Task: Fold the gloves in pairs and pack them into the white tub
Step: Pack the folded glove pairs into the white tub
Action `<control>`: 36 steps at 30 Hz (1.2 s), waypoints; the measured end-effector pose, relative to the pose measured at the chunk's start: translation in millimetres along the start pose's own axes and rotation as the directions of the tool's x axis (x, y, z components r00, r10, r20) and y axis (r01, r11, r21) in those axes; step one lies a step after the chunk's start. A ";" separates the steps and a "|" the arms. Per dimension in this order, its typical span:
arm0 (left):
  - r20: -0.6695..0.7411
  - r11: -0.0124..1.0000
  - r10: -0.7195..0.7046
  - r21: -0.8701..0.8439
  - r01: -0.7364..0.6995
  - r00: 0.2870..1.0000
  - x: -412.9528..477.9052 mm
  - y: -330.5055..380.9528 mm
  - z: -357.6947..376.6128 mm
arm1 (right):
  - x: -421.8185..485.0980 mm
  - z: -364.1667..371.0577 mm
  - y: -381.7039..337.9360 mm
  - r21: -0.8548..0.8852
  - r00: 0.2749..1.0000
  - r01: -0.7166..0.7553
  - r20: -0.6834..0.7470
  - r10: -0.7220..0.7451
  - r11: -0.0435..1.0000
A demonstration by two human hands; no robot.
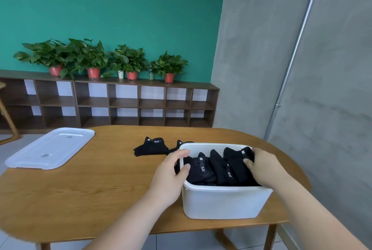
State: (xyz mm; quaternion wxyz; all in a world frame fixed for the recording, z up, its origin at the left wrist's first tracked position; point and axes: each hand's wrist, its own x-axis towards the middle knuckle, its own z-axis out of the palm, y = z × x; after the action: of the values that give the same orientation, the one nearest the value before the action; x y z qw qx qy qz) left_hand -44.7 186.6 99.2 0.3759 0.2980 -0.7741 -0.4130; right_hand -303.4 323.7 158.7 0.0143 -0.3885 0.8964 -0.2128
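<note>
The tub (pixel 221 201) stands on the table (pixel 90 189), holding three folded black pairs (pixel 220 171) side by side. The left hand (pixel 171 173) grips the tub's left rim, thumb inside. The right hand (pixel 265 167) pinches the rightmost pair (pixel 238 159). Behind the tub lie loose gloves (pixel 151 147), seemingly two, one half hidden. A lid (pixel 50 149) lies far left.

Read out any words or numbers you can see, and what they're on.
"5.11": loose glove on the table
"5.11", sideways: left glove in the white tub
"5.11", sideways: middle glove
Grey tag on the right glove, stickers on the lid: too blurred to read.
</note>
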 end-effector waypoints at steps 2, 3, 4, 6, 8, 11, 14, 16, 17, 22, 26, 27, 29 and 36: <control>0.006 1.000 -0.001 -0.003 0.001 1.000 -0.3 -0.3 0.0 | -6.3 3.7 -6.4 -0.219 1.000 -0.004 0.011 0.007 0.976; 0.004 1.000 0.001 -0.002 -0.001 1.000 -0.2 -0.7 0.1 | -11.1 5.2 -10.4 -0.344 1.000 0.002 -0.023 -0.010 0.939; 0.002 1.000 0.002 -0.001 -0.002 1.000 0.1 -1.0 0.1 | -15.2 6.4 -14.1 -0.472 0.996 0.008 -0.076 -0.050 0.881; 0.001 1.000 0.002 -0.003 -0.002 1.000 0.2 -0.7 0.2 | -18.8 4.5 -20.2 -0.621 0.968 0.005 -0.195 -0.160 0.784; 0.005 1.000 0.005 -0.008 -0.005 1.000 0.0 -0.5 0.4 | -14.5 0.5 -20.6 -0.571 0.937 0.106 -0.218 -0.275 0.814; -0.004 1.000 0.008 -0.015 -0.008 1.000 -0.1 -1.8 1.3 | -8.0 0.1 -14.9 -0.331 0.957 0.261 -0.036 -0.288 0.907; -0.010 0.999 0.003 -0.043 -0.003 1.000 0.2 -2.3 2.6 | -5.9 0.3 -6.6 -0.155 0.967 0.196 0.196 -0.164 0.968; -0.010 0.999 0.002 -0.052 -0.002 1.000 -0.2 -0.9 4.1 | -2.0 -1.0 -0.4 -0.042 0.955 0.149 0.263 -0.133 0.988; -0.012 0.999 0.002 -0.051 -0.002 1.000 -0.2 -0.4 5.3 | 0.6 -1.5 1.8 -0.036 0.948 0.149 0.289 -0.132 0.988; -0.004 0.996 0.004 -0.091 -0.004 1.000 2.7 1.6 20.7 | 8.6 -10.8 12.2 -0.106 0.937 0.176 0.322 -0.133 0.979; 0.009 0.991 0.004 -0.132 -0.002 1.000 6.9 8.1 43.9 | 6.0 -18.7 17.0 -0.280 0.978 0.200 0.111 -0.176 0.939; 0.009 0.991 0.008 -0.134 -0.006 1.000 8.1 10.0 50.7 | 3.8 -15.1 15.5 -0.275 0.977 0.209 0.023 -0.211 0.938; 0.006 0.992 0.024 -0.124 -0.023 1.000 10.0 14.0 64.4 | -5.3 -3.1 7.0 -0.139 0.956 0.268 -0.084 -0.281 0.953; -0.116 0.990 0.101 -0.088 -0.111 0.988 11.6 17.2 91.8 | -23.4 20.8 -18.4 0.058 0.926 0.340 0.156 -0.345 0.939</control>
State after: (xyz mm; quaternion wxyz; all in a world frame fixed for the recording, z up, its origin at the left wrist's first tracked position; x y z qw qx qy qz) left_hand -129.7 224.0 83.4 0.4535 0.2608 -0.7465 -0.4112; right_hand -270.4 321.3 143.7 0.0565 -0.5548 0.8073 -0.1930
